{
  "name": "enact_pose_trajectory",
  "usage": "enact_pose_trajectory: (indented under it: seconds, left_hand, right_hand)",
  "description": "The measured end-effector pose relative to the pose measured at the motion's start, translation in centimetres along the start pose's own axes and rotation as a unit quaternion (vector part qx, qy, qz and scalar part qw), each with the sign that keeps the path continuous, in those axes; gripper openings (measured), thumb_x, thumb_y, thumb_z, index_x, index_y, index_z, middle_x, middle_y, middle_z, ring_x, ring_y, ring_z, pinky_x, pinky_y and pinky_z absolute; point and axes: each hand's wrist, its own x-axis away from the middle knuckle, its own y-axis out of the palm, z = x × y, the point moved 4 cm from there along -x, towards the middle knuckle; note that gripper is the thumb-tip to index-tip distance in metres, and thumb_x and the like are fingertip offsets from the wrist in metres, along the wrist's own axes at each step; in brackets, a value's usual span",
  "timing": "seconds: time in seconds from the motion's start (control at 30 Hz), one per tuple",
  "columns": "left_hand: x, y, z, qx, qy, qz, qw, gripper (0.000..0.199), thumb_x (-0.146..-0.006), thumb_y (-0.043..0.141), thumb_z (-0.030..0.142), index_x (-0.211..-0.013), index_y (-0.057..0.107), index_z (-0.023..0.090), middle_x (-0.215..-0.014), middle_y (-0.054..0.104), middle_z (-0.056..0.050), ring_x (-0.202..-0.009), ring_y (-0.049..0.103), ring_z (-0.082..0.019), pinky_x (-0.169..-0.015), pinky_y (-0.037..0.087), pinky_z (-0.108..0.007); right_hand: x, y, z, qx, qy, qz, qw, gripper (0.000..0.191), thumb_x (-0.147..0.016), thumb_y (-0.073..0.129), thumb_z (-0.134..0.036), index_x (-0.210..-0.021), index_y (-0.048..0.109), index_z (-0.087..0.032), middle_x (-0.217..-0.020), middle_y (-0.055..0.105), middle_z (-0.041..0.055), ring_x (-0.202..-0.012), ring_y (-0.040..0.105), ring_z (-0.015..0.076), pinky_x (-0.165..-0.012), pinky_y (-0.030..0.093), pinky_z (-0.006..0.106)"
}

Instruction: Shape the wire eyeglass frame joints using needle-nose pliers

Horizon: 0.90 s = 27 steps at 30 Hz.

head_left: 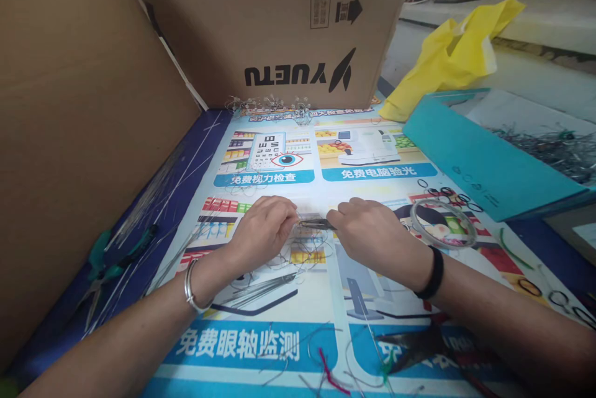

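My right hand (367,230) is closed around a pair of pliers (317,224), whose slim metal jaws point left. At the jaw tips, the pinched fingers of my left hand (261,227) hold a thin wire; much of it is hidden behind the fingers. Fine curled wires (305,256) hang or lie just beneath both hands, and I cannot tell which are joined to the held one. A bundle of straight wires (263,291) rests on the printed poster (321,298) nearer to me.
Cardboard panels (279,19) rise at the back and left. Teal-handled cutters (103,271) and long wires (149,199) lie left. Rightward are a clear ring (468,236), small black rings (446,192), a teal box (493,156) of wire scraps, a yellow bag (442,63) and dark pliers (419,345).
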Motion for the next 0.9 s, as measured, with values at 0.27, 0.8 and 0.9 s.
enact_pose_trajectory:
  seconds: [0.27, 0.8, 0.9]
  left_hand:
    - [0.3, 0.2, 0.3, -0.020, 0.026, 0.024, 0.999, 0.003, -0.087, 0.050, 0.016, -0.085, 0.051, 0.017, -0.088, 0.065, -0.006, -0.086, 0.059, -0.018, -0.076, 0.047, -0.034]
    - [0.5, 0.6, 1.0, -0.043, 0.061, 0.012, 0.997, 0.004, -0.087, 0.049, 0.016, -0.084, 0.051, 0.016, -0.085, 0.065, -0.007, -0.083, 0.059, -0.019, -0.073, 0.048, -0.034]
    - [0.5, 0.6, 1.0, -0.040, 0.066, 0.004, 0.997, 0.005, -0.087, 0.049, 0.016, -0.084, 0.052, 0.016, -0.085, 0.065, -0.007, -0.083, 0.059, -0.018, -0.073, 0.048, -0.034]
  right_hand:
    - [0.6, -1.1, -0.8, 0.017, 0.008, 0.008, 1.000, 0.014, -0.076, 0.048, -0.005, -0.075, 0.055, -0.017, -0.070, 0.058, 0.0065, -0.063, 0.047, 0.0181, -0.052, 0.012, 0.031]
    - [0.7, -1.5, -1.6, 0.038, 0.026, -0.030, 0.998, 0.016, -0.077, 0.046, -0.006, -0.078, 0.056, -0.017, -0.071, 0.059, 0.0074, -0.064, 0.050, 0.0206, -0.051, 0.015, 0.030]
    - [0.6, -1.4, -1.6, 0.034, 0.022, -0.038, 0.998, 0.015, -0.078, 0.047, -0.007, -0.079, 0.057, -0.018, -0.072, 0.060, 0.0069, -0.065, 0.052, 0.0214, -0.051, 0.014, 0.030]
